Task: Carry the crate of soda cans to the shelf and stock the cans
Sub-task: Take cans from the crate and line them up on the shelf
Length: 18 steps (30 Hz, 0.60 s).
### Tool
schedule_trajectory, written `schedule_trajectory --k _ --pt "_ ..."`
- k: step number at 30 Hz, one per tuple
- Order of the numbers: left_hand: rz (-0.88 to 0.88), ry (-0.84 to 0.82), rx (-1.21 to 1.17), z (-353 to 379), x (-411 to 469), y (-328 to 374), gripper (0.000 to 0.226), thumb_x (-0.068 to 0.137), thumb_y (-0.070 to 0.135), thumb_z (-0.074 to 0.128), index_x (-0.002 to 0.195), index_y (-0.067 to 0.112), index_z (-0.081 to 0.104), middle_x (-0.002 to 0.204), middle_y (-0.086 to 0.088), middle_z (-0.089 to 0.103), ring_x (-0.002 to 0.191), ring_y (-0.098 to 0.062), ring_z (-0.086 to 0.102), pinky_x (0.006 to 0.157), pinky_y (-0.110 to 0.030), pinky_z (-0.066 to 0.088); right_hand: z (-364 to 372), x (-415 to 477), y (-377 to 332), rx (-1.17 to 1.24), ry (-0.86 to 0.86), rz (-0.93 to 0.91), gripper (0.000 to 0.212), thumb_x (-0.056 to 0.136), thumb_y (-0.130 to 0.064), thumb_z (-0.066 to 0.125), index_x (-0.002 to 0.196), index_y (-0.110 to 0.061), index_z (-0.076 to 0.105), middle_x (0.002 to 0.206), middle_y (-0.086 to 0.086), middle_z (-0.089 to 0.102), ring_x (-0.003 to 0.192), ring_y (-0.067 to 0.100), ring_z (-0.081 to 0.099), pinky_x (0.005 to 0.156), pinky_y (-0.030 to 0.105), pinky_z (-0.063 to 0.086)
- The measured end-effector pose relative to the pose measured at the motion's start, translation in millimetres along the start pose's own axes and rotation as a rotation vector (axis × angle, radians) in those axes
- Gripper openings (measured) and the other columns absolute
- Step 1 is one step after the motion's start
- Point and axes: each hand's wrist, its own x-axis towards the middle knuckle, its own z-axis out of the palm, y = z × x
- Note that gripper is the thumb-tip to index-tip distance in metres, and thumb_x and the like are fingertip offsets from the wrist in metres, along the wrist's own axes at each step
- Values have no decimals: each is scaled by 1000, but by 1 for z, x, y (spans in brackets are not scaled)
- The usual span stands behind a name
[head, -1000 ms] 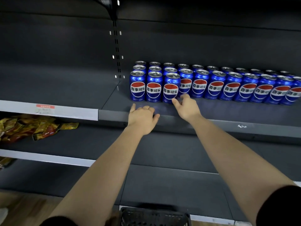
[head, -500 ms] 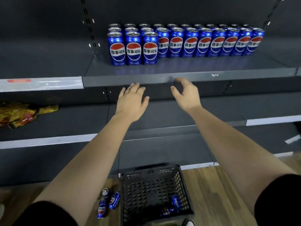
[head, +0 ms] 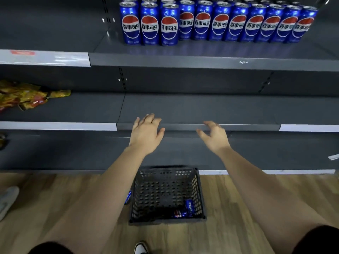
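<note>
Several blue soda cans (head: pixel 218 24) stand in rows on the upper grey shelf (head: pixel 183 61). A black plastic crate (head: pixel 166 195) sits on the wooden floor below, with two blue cans (head: pixel 183 210) lying in its right corner. Another can (head: pixel 127 197) lies on the floor just left of the crate, partly hidden by my left arm. My left hand (head: pixel 146 134) and my right hand (head: pixel 214 137) are both empty with fingers spread, hanging in front of the lower shelf edge, above the crate.
Yellow and red snack packets (head: pixel 27 96) lie on the middle shelf at the left. A light shoe (head: pixel 7 200) shows at the left edge and my own shoe (head: pixel 140 248) at the bottom. A white strip (head: pixel 333 157) lies on the bottom shelf at right.
Both hands have come down from the can shelf to the level of the lower shelf edge. The view has tilted down, bringing the crate and floor into sight.
</note>
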Motion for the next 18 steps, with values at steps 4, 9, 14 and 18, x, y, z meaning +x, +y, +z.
schedule_trajectory --k 4,9,14,18 --pt "-24 -64 6 31 -23 19 48 100 40 33 144 20 38 155 -6 28 144 -21 23 120 -40 6 11 -21 39 -53 -104 19 54 93 -41 61 138 -14 50 133 11 57 120 28 54 97 31 41" --pt "-46 -138 9 81 -48 23 49 100 41 34 144 19 38 154 -7 29 141 -23 29 118 -40 5 38 -37 88 -127 -247 49 56 93 -44 61 140 -15 50 138 10 55 119 27 55 98 31 42" --pt "-35 -181 43 141 -52 3 49 100 43 34 143 21 39 154 -5 30 138 -22 33 119 -41 6 90 -31 126 -177 -364 42 57 91 -44 63 139 -14 52 141 7 54 127 26 52 102 29 40" --pt "-35 -198 41 211 -47 -23 47 99 42 36 141 21 42 152 -5 34 136 -23 38 118 -41 6 155 -20 168 -207 -444 41 57 91 -46 63 138 -16 53 133 7 60 120 24 57 91 25 42"
